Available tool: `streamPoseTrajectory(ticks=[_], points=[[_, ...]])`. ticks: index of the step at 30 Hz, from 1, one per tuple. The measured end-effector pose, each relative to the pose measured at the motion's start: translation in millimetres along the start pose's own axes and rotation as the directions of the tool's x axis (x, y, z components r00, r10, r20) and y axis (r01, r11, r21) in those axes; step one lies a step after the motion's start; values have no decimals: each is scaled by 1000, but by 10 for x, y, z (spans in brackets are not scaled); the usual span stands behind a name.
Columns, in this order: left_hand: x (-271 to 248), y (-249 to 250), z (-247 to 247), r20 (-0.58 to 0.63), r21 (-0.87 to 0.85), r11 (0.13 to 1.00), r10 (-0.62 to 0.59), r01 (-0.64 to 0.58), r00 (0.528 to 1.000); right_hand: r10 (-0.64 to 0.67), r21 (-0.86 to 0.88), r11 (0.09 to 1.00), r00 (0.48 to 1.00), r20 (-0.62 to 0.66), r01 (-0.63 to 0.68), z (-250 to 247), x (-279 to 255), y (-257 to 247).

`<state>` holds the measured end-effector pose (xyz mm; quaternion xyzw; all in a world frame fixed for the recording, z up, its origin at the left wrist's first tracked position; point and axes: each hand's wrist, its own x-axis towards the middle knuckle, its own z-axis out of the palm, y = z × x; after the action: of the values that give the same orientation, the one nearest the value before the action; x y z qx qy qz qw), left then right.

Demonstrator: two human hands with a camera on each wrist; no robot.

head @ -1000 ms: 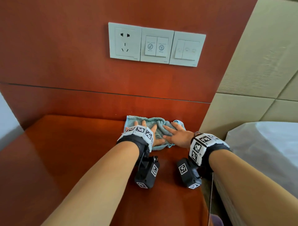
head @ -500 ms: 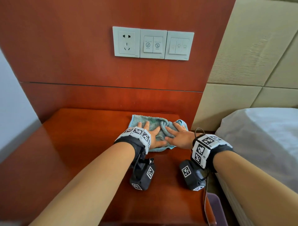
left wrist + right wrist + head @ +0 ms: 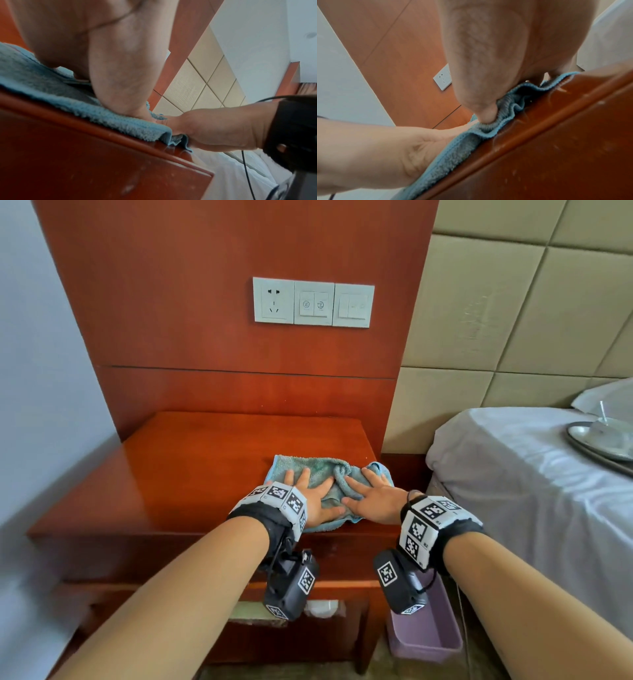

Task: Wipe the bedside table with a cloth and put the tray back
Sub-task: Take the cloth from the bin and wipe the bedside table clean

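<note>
A blue-green cloth [image 3: 323,470] lies bunched at the front right corner of the red-brown bedside table [image 3: 191,467]. My left hand [image 3: 313,498] presses flat on the cloth's left half, fingers straight and spread. My right hand [image 3: 371,494] presses flat on its right half, thumb close to the left thumb. In the left wrist view the cloth [image 3: 85,108] reaches the table's front edge [image 3: 102,135]. In the right wrist view my thumb [image 3: 485,102] digs into a fold of the cloth [image 3: 458,147]. A silver tray [image 3: 597,445] with something on it lies on the bed at the far right.
A wood wall panel with a socket and switches [image 3: 313,302] rises behind the table. The bed with a white sheet [image 3: 520,484] stands right of it. A purple bin [image 3: 426,631] sits on the floor between them. An open shelf [image 3: 291,611] lies under the tabletop.
Both hands have drawn the cloth from the back of the table toward its front edge. The head view has pulled back, so the bed and tray now show.
</note>
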<state>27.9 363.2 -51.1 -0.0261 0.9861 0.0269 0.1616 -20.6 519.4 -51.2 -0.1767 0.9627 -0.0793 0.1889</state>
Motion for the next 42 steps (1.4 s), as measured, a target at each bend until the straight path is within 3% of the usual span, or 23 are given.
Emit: streamPoseTrajectory(ticks=[5,11,15,27,35,42], points=[[-264,-43,116,6,9,1000,28,-28,1000,20,1,1000,1000,-7,-20,180,-241,-58],[-370,-244,121,29,-25,999,36,-35,999,135,-59,989,990,-46,-137,252,-340,-296],[-462,-555,142,16,-33,999,0,1,1000,78,-57,995,997,-25,-79,273,-363,-658],[-974,-2229,193,30,-47,970,-239,240,971,-209,-75,975,977,33,211,588,-35,-2285],[-1004,-2701,120,75,-72,953,-289,294,954,-238,-106,963,968,81,246,583,251,-2785],[-748,-2924,-82,116,51,953,-302,298,946,-195,-117,970,971,141,212,433,622,-3039]])
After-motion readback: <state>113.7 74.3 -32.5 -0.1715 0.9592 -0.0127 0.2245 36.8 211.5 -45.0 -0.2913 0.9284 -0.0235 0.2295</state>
